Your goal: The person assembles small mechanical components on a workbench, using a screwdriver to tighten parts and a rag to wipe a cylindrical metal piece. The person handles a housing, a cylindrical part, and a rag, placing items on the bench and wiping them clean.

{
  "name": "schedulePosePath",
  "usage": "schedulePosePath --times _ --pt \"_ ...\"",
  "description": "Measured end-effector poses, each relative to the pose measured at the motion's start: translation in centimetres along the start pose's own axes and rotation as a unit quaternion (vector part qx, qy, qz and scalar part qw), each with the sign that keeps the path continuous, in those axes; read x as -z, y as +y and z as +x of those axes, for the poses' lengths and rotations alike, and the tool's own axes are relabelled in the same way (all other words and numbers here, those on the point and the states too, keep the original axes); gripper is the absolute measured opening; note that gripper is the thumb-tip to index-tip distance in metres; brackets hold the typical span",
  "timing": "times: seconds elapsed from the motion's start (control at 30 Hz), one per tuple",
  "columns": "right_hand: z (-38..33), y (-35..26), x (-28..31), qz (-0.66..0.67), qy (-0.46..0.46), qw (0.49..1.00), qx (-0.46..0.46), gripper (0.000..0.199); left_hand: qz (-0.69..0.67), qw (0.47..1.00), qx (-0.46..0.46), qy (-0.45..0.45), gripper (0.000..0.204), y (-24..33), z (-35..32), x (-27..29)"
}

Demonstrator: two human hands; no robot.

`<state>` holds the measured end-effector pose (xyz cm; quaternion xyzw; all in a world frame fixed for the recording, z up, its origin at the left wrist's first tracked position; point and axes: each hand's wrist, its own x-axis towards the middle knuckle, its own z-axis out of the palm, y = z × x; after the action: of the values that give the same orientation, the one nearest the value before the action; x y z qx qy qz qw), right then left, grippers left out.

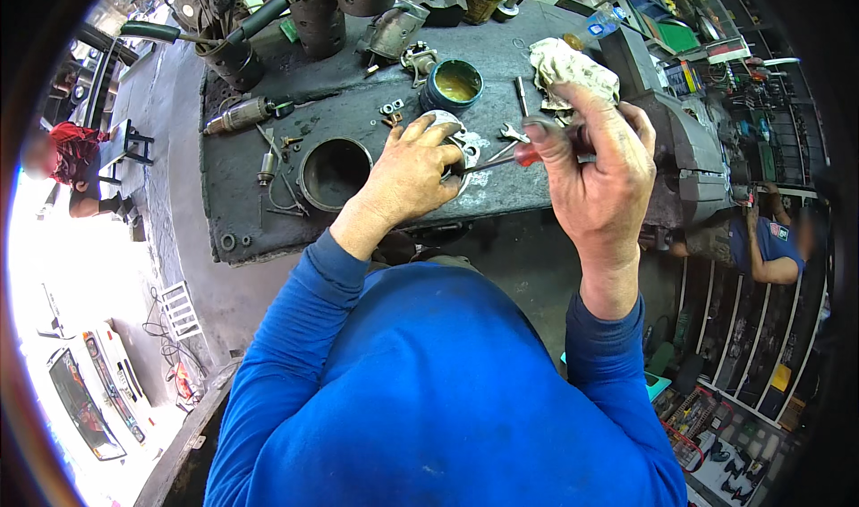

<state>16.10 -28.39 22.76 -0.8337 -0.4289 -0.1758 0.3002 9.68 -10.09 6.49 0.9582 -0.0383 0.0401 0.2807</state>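
My left hand [404, 174] holds down a silver metal flange part [471, 152] near the front of the workbench, its fingers closed over it. My right hand [607, 180] grips a screwdriver [526, 155] with a red handle. The screwdriver's shaft points left and its tip meets the flange part beside my left fingers; the exact contact is hidden. Just behind the part stands a dark blue tin [455, 85] with yellowish liquid inside. A spanner [513, 133] lies between the part and my right hand. Beyond that hand is a crumpled, stained white rag [573, 68].
A large metal cylinder [335, 174] stands left of my left hand. Farther left lie a power tool [240, 115] and small loose parts. Tool-filled cans [231, 64] line the back left. A vise [684, 149] is at right. Two other people are at the far sides.
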Motion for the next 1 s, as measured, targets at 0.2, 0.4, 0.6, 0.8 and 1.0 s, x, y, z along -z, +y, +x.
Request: schedulePosePath --times 0.2,0.4,0.6,0.8,1.0 --pt "0.4 0.3 1.3 0.161 -0.072 0.984 -0.024 0.044 -0.006 1.0 -0.012 0.02 0.03 -0.1 -0.1 -0.2" --pt "-0.5 0.7 1.0 0.184 -0.019 0.979 -0.081 0.047 -0.007 0.999 -0.023 0.031 0.029 -0.2 -0.2 -0.4" --pt "0.2 0.8 0.4 -0.138 -0.014 0.99 -0.028 0.043 0.0 1.0 -0.017 0.025 0.029 -0.2 -0.2 -0.4" --pt "0.1 0.2 1.5 0.205 -0.1 0.971 -0.073 0.043 -0.007 0.999 -0.022 0.037 0.029 -0.3 -0.1 -0.4" --pt "-1.1 0.8 0.7 0.346 0.003 0.923 -0.167 0.038 0.005 0.998 -0.032 0.047 0.029 -0.3 -0.2 -0.5"
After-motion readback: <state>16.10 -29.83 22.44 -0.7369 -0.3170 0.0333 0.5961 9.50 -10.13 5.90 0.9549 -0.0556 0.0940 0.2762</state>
